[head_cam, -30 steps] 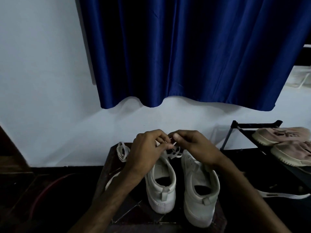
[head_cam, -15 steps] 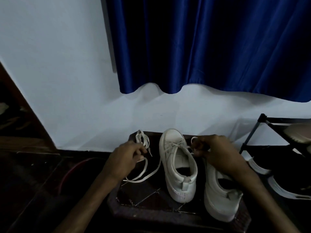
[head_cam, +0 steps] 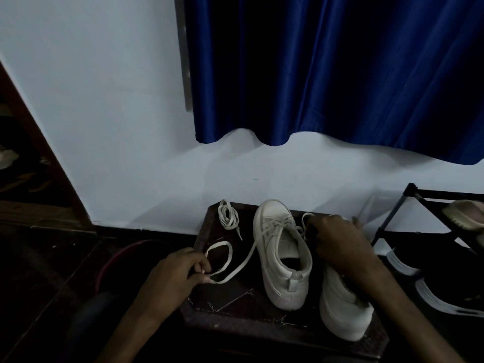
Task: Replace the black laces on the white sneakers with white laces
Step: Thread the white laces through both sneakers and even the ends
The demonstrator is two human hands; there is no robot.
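Since earlier, left hand (head_cam: 180, 273) draws lace (head_cam: 237, 267) outward, fingers pinching it; right hand (head_cam: 337, 242) grips the other end. Uneven pulling risks unthreading eyelets.

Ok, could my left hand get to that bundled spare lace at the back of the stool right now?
Probably yes. The bundled lace lies in the open on the stool, nothing between it and the left hand. But that hand is pinching the sneaker's lace end, so it would likely have to let go first.

left hand (head_cam: 175, 277) pinching (low), right hand (head_cam: 337, 242) curled
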